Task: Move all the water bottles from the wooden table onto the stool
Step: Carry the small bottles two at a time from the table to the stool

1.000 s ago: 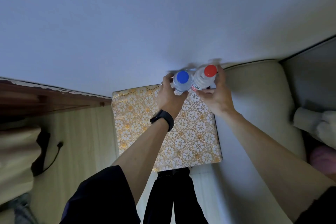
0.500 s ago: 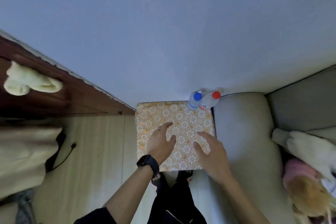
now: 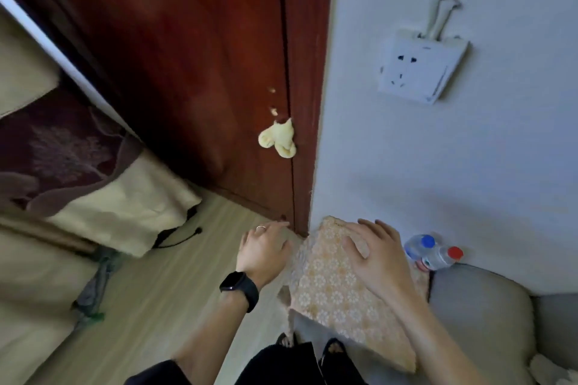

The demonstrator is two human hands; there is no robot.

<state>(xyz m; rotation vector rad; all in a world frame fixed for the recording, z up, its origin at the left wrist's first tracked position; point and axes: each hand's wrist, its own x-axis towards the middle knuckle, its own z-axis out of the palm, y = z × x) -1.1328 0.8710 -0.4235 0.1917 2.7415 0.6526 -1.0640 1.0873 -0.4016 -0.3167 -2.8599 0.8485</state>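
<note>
While two water bottles [image 3: 433, 251], one blue-capped and one red-capped, are standing together at the far right corner of the stool [image 3: 331, 284], I am seeing my right hand [image 3: 375, 255] hovering spread and empty above its patterned top and my left hand [image 3: 262, 251] hanging loosely open, empty, off its left edge.

The right hand [image 3: 373, 255] hides part of the stool [image 3: 328, 284] top; bottle labels [image 3: 423, 263] are blurred, unreadable.
</note>
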